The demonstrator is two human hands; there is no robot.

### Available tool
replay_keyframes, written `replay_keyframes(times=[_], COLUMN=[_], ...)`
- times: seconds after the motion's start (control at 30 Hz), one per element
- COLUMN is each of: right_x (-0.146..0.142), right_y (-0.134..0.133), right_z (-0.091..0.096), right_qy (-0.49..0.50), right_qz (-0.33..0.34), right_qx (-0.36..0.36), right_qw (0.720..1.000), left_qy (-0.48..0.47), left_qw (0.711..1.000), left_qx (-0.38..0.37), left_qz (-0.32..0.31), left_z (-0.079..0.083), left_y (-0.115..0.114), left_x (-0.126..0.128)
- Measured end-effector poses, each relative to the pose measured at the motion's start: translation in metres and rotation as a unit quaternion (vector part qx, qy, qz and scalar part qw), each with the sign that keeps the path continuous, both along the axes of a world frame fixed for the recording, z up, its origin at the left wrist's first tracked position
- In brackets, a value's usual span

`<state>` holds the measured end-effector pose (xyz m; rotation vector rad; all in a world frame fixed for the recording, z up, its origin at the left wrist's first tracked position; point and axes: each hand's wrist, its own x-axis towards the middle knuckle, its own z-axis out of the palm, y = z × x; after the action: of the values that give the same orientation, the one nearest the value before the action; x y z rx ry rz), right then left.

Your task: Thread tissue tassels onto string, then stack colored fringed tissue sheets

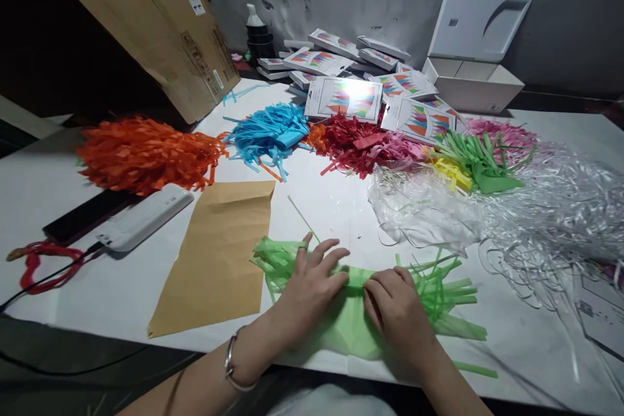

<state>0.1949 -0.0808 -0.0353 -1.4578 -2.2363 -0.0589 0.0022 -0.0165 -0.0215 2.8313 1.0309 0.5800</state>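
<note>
A sheet of light green tissue paper (348, 331), cut into fringe at both ends, lies at the table's front edge. Its middle is uncut and has a rolled or folded upper edge. My left hand (314, 283) rests on its left part, fingers spread, thumb by the rolled edge. On the other side, my right hand (397, 302) has its fingers curled and pinched on that edge. The right fringe strips fan out beyond the right hand. A thin green strip (303, 218) lies just above my left hand.
Left of the paper lies a brown envelope (214, 260). Behind are orange fringe (151, 153), blue fringe (270, 133), red fringe (353, 143) and several printed boxes (344, 99). Silvery clear strips (560, 208) pile up at right. A white power bank (146, 218) and cardboard box (160, 26) stand left.
</note>
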Motion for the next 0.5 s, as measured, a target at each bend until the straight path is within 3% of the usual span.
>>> replay_keyframes(times=[0.17,0.37,0.5], right_x=[-0.003,0.023,0.023], right_y=[-0.001,-0.017,-0.024], right_z=[0.000,-0.003,-0.002], right_qy=[-0.034,0.007,0.057], right_qz=[0.028,0.052,0.011], right_qx=[-0.008,-0.002,0.000], right_qw=[0.999,0.999,0.998], left_qy=[-0.025,-0.027,-0.024], left_qw=[0.999,0.996,0.994], left_qx=[-0.035,-0.081,-0.111], left_qz=[-0.014,-0.012,0.002], left_z=[-0.008,-0.005,-0.003], left_y=[-0.002,-0.002,-0.004], left_x=[0.000,-0.015,-0.020])
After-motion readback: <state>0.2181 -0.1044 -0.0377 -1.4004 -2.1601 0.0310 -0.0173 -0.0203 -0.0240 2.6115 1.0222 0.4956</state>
